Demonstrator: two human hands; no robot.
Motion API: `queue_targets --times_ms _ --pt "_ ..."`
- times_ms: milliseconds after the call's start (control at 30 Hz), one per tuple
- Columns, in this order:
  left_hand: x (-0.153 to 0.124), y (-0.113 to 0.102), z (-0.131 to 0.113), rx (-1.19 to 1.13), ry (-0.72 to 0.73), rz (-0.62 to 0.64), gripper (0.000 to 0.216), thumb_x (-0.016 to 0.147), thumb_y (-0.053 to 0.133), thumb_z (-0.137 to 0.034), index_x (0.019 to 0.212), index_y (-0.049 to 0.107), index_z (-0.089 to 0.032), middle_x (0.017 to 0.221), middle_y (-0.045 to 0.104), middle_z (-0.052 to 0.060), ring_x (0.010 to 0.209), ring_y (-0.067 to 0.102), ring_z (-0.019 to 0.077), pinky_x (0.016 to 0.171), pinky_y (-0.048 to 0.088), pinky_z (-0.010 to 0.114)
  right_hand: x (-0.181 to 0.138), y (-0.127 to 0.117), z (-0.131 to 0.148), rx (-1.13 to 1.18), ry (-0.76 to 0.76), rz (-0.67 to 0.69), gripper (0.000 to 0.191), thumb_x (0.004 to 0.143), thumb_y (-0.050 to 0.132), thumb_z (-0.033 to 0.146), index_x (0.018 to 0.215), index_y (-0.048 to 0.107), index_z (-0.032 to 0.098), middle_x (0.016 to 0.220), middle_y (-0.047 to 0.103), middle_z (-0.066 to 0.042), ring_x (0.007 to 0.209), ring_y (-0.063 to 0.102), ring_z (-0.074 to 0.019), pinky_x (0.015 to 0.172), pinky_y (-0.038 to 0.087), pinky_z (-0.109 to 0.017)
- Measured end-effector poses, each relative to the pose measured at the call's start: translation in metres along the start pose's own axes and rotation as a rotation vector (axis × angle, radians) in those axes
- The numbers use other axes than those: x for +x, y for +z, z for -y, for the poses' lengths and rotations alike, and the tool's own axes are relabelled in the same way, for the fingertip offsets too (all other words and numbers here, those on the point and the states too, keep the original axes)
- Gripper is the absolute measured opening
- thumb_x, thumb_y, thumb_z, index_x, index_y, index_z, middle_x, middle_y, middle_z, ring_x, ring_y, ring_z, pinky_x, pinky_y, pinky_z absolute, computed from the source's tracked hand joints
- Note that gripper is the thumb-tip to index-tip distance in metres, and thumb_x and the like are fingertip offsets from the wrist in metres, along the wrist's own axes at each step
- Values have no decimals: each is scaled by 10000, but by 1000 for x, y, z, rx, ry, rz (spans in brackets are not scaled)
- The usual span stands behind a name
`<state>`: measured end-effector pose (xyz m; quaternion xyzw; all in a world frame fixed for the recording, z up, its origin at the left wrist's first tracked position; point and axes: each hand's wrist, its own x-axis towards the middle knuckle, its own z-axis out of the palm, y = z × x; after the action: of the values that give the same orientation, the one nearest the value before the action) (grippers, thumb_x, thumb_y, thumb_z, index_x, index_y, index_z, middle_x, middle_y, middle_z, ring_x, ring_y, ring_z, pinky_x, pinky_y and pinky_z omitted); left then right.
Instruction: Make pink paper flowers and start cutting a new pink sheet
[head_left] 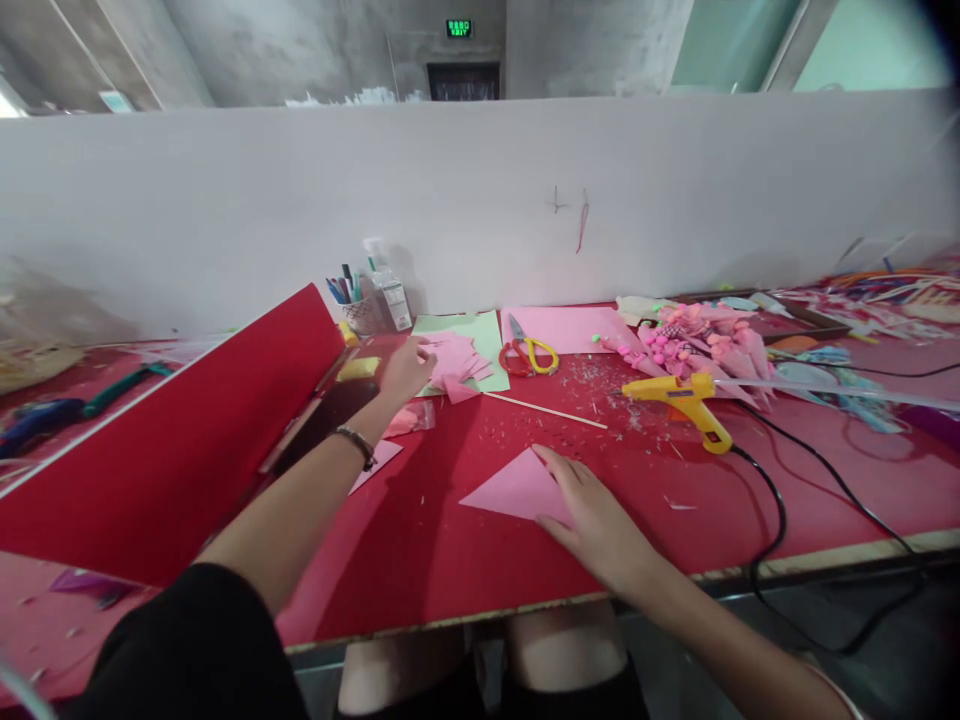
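My left hand (407, 372) reaches across to the pile of pink paper pieces (459, 360). Its fingers are bent together at the pile's left side, and whatever they hold is hidden. Flat on the red tabletop (450, 560), near its front edge, lies a pink paper triangle (510, 487). Over the right end of that triangle rests my right hand (596, 515), fingers stretched out and thumb apart, touching its edges. Another pink paper piece (381, 462) shows partly behind my left forearm.
Scissors (529, 352), a thin wooden stick (547, 410) and a yellow glue gun (679, 400) with a black cord lie beyond my right hand. Pink wrapped cones (701, 340) are heaped at the right. A red board (195, 430) slants at the left, near a pen cup (360, 313).
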<state>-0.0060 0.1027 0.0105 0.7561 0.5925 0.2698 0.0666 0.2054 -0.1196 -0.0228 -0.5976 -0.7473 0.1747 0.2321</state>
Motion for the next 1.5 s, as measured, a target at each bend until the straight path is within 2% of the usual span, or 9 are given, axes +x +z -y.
queue_targets --times_ms 167,267,367,533,667,800,1033,1333,1500 --pt "-54 -16 -32 -93 301 176 413 703 410 -130 1108 470 -189 1003 567 27 797 560 128 752 442 246 1 4 -8 121 -57 -76 576 743 442 92 1298 294 143 1255 453 -118 1099 462 -208 919 374 -358" --pt "-95 -33 -50 -93 724 396 630 593 403 -39 1196 417 -221 1236 442 46 1119 407 199 929 353 347 5 -3 -9 210 -117 -58 281 752 449 94 998 553 182 996 603 -67 934 547 -185 816 419 -312" --pt "-128 -46 -60 31 897 525 752 560 437 -35 1260 346 -294 1376 293 11 1215 281 249 972 284 425 8 -15 -8 278 -192 -7 160 730 478 56 737 572 185 806 617 -18 813 556 -159 761 407 -287" --pt "-160 -44 -59 256 989 424 489 756 479 -149 1220 401 -287 1366 340 -6 1233 282 223 1022 164 430 13 -20 -8 364 -321 67 145 729 498 43 680 528 177 810 612 -14 831 548 -148 781 389 -286" --pt "-177 -36 -53 287 1050 282 279 868 339 -118 1011 553 -225 1108 589 -1 992 514 153 921 314 340 15 -14 -15 343 -464 146 163 773 455 67 684 532 179 964 610 -36 955 523 -150 837 377 -302" --pt "-193 -32 -49 277 1009 295 225 850 391 -134 985 568 -163 920 646 30 713 562 150 693 422 302 6 -16 -24 101 -559 160 202 752 454 51 784 582 203 1106 567 -25 1058 463 -158 950 278 -365" --pt "-213 -33 -49 159 737 335 247 811 492 -257 1048 547 -218 931 632 13 775 562 166 670 453 287 -29 -21 -23 -74 -457 174 207 772 543 246 970 595 214 1092 567 -51 1021 469 -177 892 355 -326" --pt "-211 -15 -43 -34 481 262 236 854 417 -288 740 610 -215 816 632 -6 711 575 124 624 459 227 -22 -7 -11 137 -162 48 232 859 425 268 737 600 176 802 582 -23 755 527 -115 685 411 -232" --pt "-206 -15 -47 69 345 289 282 852 404 -349 703 590 -199 751 612 2 636 571 120 555 434 219 -16 -1 -4 8 -28 -17 220 841 437 248 680 573 183 673 552 -4 653 510 -123 595 372 -236"
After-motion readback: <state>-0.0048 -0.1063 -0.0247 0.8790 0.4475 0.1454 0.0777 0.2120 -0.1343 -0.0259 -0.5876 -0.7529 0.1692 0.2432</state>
